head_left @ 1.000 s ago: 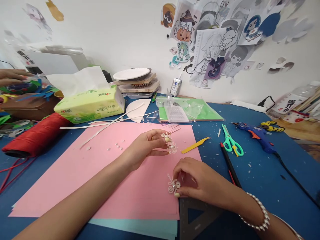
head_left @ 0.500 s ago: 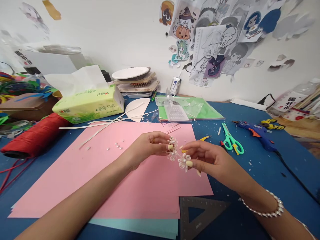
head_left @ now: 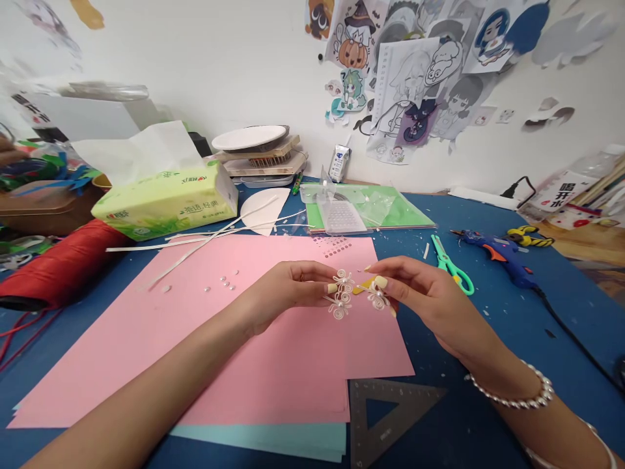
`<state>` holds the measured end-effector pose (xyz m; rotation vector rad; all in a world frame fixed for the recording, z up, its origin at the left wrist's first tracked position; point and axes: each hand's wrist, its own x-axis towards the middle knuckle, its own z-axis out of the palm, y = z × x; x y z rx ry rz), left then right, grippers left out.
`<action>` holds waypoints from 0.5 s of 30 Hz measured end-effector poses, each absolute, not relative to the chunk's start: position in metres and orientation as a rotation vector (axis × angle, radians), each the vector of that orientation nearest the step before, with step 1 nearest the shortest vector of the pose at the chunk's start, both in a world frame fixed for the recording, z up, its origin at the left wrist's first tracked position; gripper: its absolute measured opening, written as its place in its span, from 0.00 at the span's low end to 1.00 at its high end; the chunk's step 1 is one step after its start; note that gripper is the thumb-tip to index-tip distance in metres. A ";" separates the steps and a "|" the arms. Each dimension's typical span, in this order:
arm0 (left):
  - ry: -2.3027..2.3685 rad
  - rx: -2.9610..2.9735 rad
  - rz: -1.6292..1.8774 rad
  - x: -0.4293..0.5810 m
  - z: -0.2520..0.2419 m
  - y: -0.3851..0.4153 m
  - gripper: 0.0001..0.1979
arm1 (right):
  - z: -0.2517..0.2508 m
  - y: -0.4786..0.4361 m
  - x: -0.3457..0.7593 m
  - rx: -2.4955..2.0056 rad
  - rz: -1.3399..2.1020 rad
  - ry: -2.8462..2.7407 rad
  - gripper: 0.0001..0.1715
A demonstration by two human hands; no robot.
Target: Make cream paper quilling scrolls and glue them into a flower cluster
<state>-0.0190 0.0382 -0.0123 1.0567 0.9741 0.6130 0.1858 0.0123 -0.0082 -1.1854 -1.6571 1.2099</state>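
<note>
My left hand [head_left: 286, 293] pinches a white quilled paper ornament with small pearls [head_left: 341, 294] above the pink paper sheet [head_left: 195, 339]. Just to its right, my right hand [head_left: 420, 293] pinches a second, smaller white quilled ornament [head_left: 377, 296]. The two ornaments are held close together, a small gap between them. A pearl bracelet [head_left: 512, 394] circles my right wrist. Several loose pearls [head_left: 224, 282] lie on the pink sheet to the left.
Green scissors [head_left: 452, 264], blue glue gun [head_left: 498, 251], yellow tweezers [head_left: 359, 288] behind the ornaments, grey set square [head_left: 385, 417], tissue box [head_left: 161, 202], red thread spool [head_left: 53, 273], white paper strips [head_left: 205, 241], green sheets with a plastic pearl tray [head_left: 342, 218]. Another person's hand at far left edge.
My right hand lifted the second ornament from the paper near the set square and brought it up beside the one in my left hand. The top pink sheet shifted right.
</note>
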 end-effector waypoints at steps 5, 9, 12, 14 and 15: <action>0.974 1.030 0.639 -0.020 -0.011 0.038 0.10 | -0.007 0.012 0.188 -1.277 1.044 -1.731 0.10; 0.953 1.040 0.630 -0.019 -0.012 0.038 0.09 | -0.008 0.012 0.187 -1.291 0.984 -1.783 0.09; 0.932 1.035 0.632 -0.017 -0.013 0.037 0.08 | -0.010 0.013 0.186 -1.302 0.992 -1.804 0.08; 0.931 1.018 0.642 -0.016 -0.013 0.036 0.07 | -0.011 0.014 0.186 -1.310 1.005 -1.811 0.08; 0.930 1.011 0.645 -0.016 -0.013 0.036 0.06 | -0.011 0.014 0.185 -1.312 1.013 -1.810 0.08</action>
